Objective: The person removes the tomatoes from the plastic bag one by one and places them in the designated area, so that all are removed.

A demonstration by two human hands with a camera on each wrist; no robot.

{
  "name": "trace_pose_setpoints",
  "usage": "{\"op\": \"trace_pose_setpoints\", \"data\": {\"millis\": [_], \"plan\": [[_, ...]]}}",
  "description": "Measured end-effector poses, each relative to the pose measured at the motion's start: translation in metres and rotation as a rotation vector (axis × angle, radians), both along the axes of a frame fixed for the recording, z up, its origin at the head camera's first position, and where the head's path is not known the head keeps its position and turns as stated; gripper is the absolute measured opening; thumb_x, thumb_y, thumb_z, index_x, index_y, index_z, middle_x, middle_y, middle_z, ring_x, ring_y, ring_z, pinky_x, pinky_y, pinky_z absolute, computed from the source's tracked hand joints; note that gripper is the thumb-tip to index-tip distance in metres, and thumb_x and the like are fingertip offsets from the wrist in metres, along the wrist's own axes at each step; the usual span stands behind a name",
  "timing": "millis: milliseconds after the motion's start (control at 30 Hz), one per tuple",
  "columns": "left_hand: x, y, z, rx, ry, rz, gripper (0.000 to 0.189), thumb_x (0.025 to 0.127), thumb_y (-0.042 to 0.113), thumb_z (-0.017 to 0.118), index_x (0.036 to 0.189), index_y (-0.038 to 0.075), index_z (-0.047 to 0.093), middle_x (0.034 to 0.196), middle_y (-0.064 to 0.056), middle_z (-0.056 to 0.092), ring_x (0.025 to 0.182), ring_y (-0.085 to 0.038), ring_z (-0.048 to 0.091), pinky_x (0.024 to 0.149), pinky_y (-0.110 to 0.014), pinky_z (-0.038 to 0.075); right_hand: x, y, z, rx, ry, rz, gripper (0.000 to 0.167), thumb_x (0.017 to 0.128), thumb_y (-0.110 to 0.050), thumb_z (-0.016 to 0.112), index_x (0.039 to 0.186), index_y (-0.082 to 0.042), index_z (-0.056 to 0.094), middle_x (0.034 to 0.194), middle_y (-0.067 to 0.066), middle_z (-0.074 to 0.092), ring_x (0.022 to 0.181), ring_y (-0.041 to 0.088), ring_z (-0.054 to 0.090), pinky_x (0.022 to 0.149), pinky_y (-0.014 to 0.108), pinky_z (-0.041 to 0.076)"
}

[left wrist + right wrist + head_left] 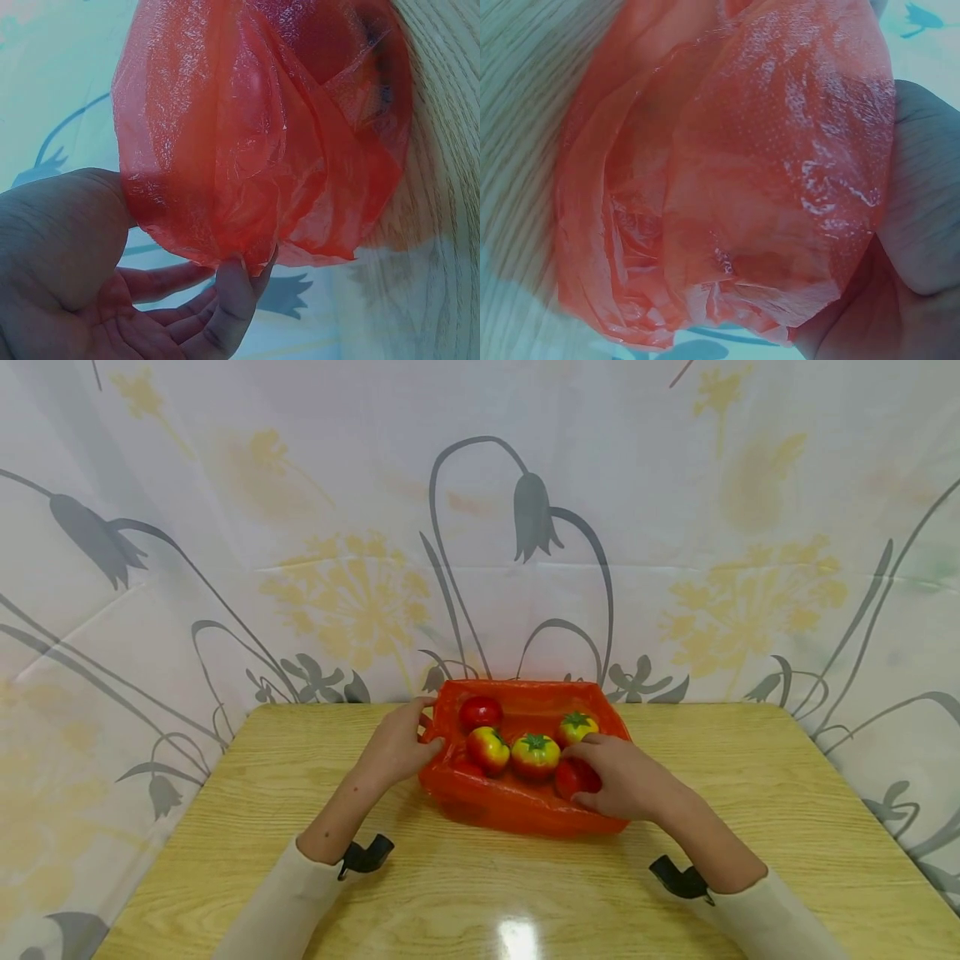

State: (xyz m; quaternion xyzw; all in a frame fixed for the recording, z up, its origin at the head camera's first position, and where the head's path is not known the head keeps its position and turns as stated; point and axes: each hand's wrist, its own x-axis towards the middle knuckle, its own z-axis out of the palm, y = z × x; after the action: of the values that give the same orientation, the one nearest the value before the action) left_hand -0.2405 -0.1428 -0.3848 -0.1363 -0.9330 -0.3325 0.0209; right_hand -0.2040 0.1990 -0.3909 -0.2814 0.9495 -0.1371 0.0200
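Note:
An open red plastic bag [517, 818] stands on the table with several round fruits in it. My left hand [395, 743] grips the bag's left edge; in the left wrist view, its fingertips [236, 281] touch the crumpled plastic. My right hand [630, 777] reaches over the bag's right edge and holds a red round fruit [576, 779] between thumb and fingers. In the right wrist view, the bag's side [742, 165] hides the fingers. Red-and-yellow tomatoes with green tops, one at the front middle [536, 757], lie beside it. Another red fruit [481, 714] sits at the back left.
The bag is on a wooden table [480, 877], near its far edge. Behind it hangs a pale curtain [360, 485] with grey and yellow flowers. Black bands [367, 853] are worn at both wrists.

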Motion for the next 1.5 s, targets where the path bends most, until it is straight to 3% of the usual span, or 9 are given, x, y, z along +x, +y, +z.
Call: {"op": "trace_pose_setpoints", "data": {"millis": [300, 633, 833, 1200, 1500], "plan": [[0.000, 0.002, 0.001, 0.016, -0.018, 0.016, 0.062, 0.094, 0.014, 0.074, 0.150, 0.000, 0.052, 0.119, -0.018, 0.070, 0.100, -0.031, 0.068, 0.079, -0.041, 0.065, -0.002, 0.002, 0.005, -0.051, 0.037, 0.019, 0.054, 0.086, -0.024, 0.088, 0.133, -0.006, 0.069, 0.133, 0.015, 0.067, 0.119, 0.037, 0.064, 0.101, 0.057, 0.056], [0.000, 0.000, -0.002, 0.011, -0.003, 0.012, 0.059, 0.095, 0.014, 0.074, 0.149, -0.001, 0.053, 0.119, -0.019, 0.070, 0.099, -0.031, 0.068, 0.079, -0.040, 0.065, -0.002, 0.008, 0.013, -0.134, 0.054, 0.007, 0.052, 0.083, -0.020, 0.089, 0.128, -0.009, 0.066, 0.124, 0.009, 0.068, 0.106, 0.029, 0.063, 0.086, 0.047, 0.062], [0.001, 0.001, -0.001, 0.015, -0.017, 0.020, 0.061, 0.095, 0.014, 0.075, 0.149, 0.000, 0.053, 0.120, -0.018, 0.070, 0.099, -0.031, 0.069, 0.078, -0.040, 0.065, -0.003, 0.009, 0.016, -0.149, 0.065, 0.016, 0.051, 0.084, -0.020, 0.089, 0.128, -0.009, 0.066, 0.124, 0.008, 0.067, 0.106, 0.028, 0.063, 0.087, 0.047, 0.062], [0.001, 0.000, 0.000, 0.021, -0.039, 0.018, 0.064, 0.092, 0.012, 0.079, 0.150, 0.001, 0.053, 0.120, -0.018, 0.070, 0.099, -0.031, 0.069, 0.078, -0.040, 0.065, -0.005, 0.017, 0.021, -0.232, 0.168, 0.034, 0.054, 0.081, -0.016, 0.090, 0.129, -0.008, 0.066, 0.119, 0.007, 0.068, 0.103, 0.025, 0.065, 0.082, 0.041, 0.063], [0.001, -0.001, 0.001, 0.014, -0.050, 0.009, 0.067, 0.090, 0.010, 0.082, 0.150, 0.003, 0.054, 0.122, -0.018, 0.070, 0.103, -0.032, 0.069, 0.082, -0.042, 0.065, -0.006, 0.024, 0.026, -0.278, 0.192, -0.001, 0.052, 0.084, -0.014, 0.086, 0.131, -0.010, 0.065, 0.120, 0.006, 0.067, 0.099, 0.022, 0.064, 0.080, 0.039, 0.062]]}}
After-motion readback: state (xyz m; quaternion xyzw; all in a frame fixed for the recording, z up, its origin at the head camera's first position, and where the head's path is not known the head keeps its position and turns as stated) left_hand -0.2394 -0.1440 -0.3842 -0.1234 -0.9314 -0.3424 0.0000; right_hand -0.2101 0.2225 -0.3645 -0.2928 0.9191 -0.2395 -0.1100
